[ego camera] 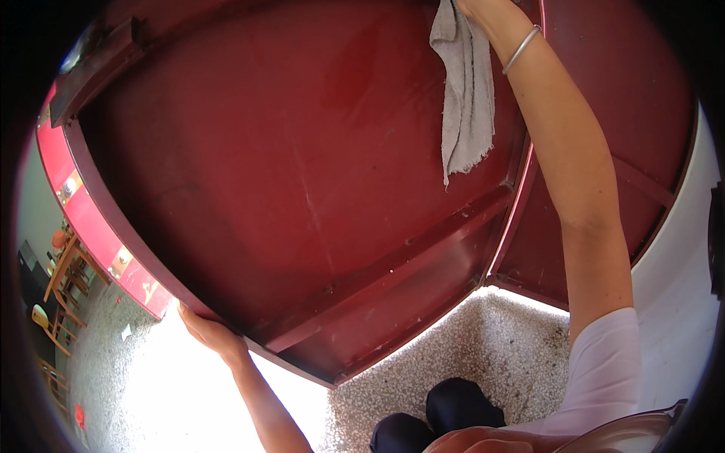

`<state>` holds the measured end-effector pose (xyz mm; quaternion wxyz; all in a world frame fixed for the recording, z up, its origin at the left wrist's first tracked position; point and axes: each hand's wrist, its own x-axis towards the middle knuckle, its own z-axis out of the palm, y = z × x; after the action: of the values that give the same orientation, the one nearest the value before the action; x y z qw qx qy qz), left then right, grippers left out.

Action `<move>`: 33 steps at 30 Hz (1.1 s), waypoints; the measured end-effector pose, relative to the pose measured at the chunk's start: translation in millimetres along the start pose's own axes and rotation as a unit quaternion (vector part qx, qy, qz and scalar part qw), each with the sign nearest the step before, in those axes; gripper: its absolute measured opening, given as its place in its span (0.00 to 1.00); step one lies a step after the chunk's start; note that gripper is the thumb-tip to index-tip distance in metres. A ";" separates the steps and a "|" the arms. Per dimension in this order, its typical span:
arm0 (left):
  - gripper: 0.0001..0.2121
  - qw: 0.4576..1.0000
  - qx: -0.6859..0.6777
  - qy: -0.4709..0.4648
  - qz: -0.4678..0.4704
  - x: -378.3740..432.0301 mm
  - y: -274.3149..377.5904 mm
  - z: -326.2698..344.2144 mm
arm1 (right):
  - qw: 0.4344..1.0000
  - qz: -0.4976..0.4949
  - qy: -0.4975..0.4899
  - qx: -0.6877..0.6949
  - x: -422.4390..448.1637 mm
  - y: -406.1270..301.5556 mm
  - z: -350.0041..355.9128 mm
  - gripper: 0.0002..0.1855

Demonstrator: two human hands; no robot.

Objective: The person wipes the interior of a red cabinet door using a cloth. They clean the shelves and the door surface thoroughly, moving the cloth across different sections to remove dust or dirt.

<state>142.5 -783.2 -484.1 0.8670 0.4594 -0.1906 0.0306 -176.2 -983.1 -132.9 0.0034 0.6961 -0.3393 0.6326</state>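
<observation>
A dark red metal door panel point(255, 170) with a raised frame and a lower crossbar point(385, 266) fills most of the view. My left hand point(215, 337) grips its outer edge near the bottom left corner, the fingers passing behind it. At the top of the picture my right hand point(476, 8) is mostly cut off by the frame. From it hangs a frayed grey cloth point(469, 107), in front of the panel's right side. A darker, wet-looking patch point(354, 68) shows on the panel left of the cloth.
A second red panel point(617, 113) joins at a bright vertical gap on the right, beside a white wall point(668, 294). Speckled terrazzo floor point(453, 334) lies below. Far left stand a wooden table point(61, 266) and chairs point(54, 334); paper scraps point(126, 332) litter the floor.
</observation>
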 end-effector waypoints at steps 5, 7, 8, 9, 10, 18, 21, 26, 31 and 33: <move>0.17 1.000 0.004 0.004 0.013 1.2 5.1 -5.2 | 0.991 -0.109 -0.028 0.077 -15.7 7.5 -0.7 0.18; 0.17 1.000 -0.001 -0.008 -0.004 -10.3 8.4 8.4 | 0.978 -0.175 -0.039 0.102 8.3 37.2 -3.9 0.15; 0.16 1.000 0.008 -0.016 -0.009 -9.2 4.8 7.1 | 0.970 -0.207 -0.047 0.119 16.6 48.5 -2.9 0.14; 0.16 1.000 0.018 -0.018 -0.009 -4.5 3.6 0.5 | 0.964 -0.224 -0.055 0.134 14.8 49.4 -1.9 0.14; 0.16 0.999 0.027 -0.020 -0.010 -1.1 2.5 -4.2 | 0.957 -0.241 -0.063 0.148 12.9 50.7 -1.8 0.13; 0.17 1.000 0.013 0.014 -0.003 -13.0 14.5 11.3 | 0.944 -0.235 -0.066 0.223 19.7 57.4 3.5 0.12; 0.18 0.999 0.031 0.005 -0.003 -8.9 9.4 4.9 | 0.938 -0.255 -0.076 0.225 22.2 61.4 0.9 0.11; 0.18 1.000 0.025 -0.001 -0.008 1.1 7.3 -10.1 | 0.962 -0.205 -0.065 0.167 1.9 37.4 11.1 0.15; 0.19 1.000 0.018 0.002 -0.021 -1.5 5.2 -3.3 | 0.920 -0.320 0.205 0.093 6.6 72.8 25.0 0.19; 0.19 1.000 0.016 -0.009 -0.015 -11.8 4.6 11.5 | 0.914 -0.338 0.224 0.004 12.5 90.9 28.5 0.14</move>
<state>127.1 -788.5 -479.0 0.8580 0.4765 -0.1911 0.0170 -194.9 -1071.3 -166.1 0.2902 0.6092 -0.0720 0.7345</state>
